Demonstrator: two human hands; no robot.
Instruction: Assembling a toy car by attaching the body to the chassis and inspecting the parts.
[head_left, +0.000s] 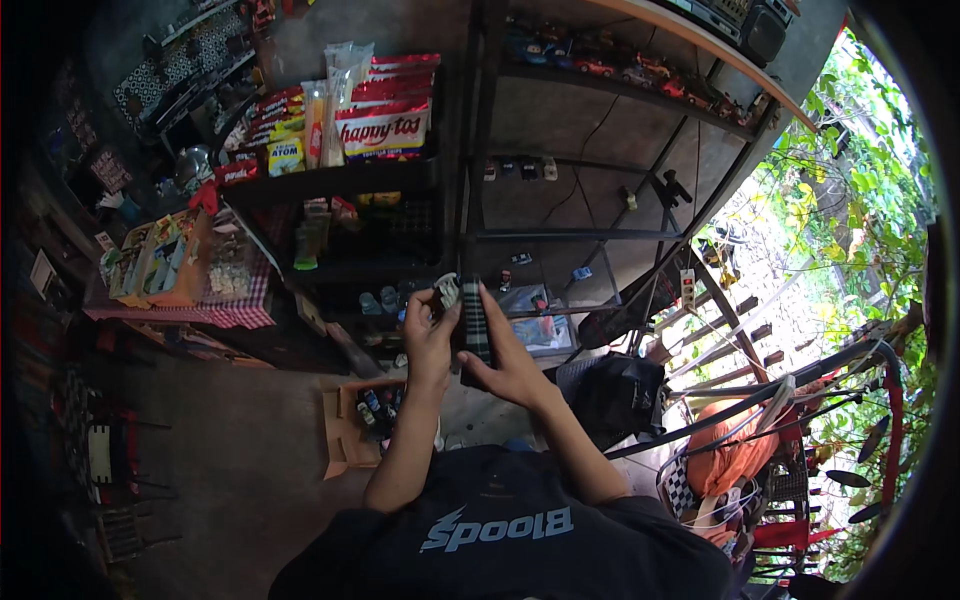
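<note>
In front of my chest, my left hand [430, 345] is closed, its fingers and thumb pinching a small whitish thing [447, 290] that looks like a toy car. Right beside it, my right hand [508, 362] grips a dark green checked cloth [474, 325], thumb on the near side and fingers along the right edge. The cloth looks folded and stands close against the left fingers; whether it touches the whitish thing I cannot tell. Below my left forearm, an open cardboard box [345, 440] holds several toy cars [372, 400].
Ahead stands a metal rack [575, 237] with toy cars [522, 258] on its shelves. A black snack stand [330, 185] carries snack packs [385, 120]. At left is a table with a checked cloth [240, 305]. A black bag [625, 395] and an orange cloth [735, 450] lie right.
</note>
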